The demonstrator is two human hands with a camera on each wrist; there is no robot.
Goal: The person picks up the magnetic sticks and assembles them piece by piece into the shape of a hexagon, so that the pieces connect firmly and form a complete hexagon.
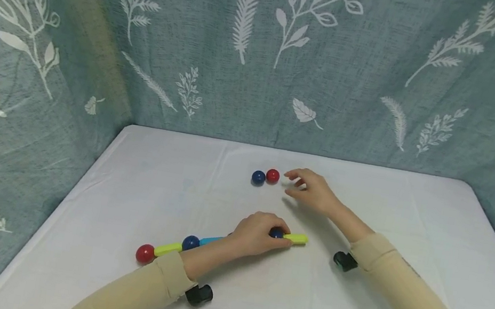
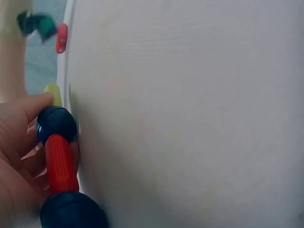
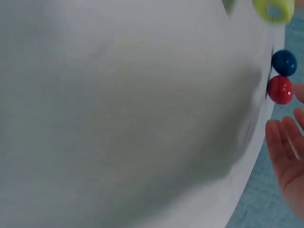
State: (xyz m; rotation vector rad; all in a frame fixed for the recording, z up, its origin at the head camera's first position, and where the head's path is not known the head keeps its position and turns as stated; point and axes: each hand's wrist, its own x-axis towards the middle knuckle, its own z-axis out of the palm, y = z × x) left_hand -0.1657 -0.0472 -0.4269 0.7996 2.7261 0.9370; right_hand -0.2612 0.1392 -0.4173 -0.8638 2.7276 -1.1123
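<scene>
My left hand point(image 1: 259, 233) grips a chain of magnetic sticks and balls near its right end, with thumb and fingers around a dark blue ball point(image 2: 56, 124) and the yellow-green stick point(image 1: 296, 238) beyond it. A red stick point(image 2: 61, 164) and another blue ball point(image 2: 73, 211) follow under the palm. Leftward run a light blue stick point(image 1: 210, 240), a blue ball point(image 1: 190, 243), a yellow-green stick point(image 1: 167, 249) and a red ball point(image 1: 145, 254). My right hand point(image 1: 312, 190), fingers parted and slightly bent, is just right of a loose red ball point(image 1: 272, 176), apart from it. A loose blue ball point(image 1: 258, 178) sits against that red one.
A white cloth point(image 1: 166, 174) covers the table. Green-grey curtains with white leaf prints point(image 1: 256, 96) hang behind and at both sides. Black wrist cameras point(image 1: 199, 295) are worn below each sleeve cuff. The left forearm crosses in front of part of the chain.
</scene>
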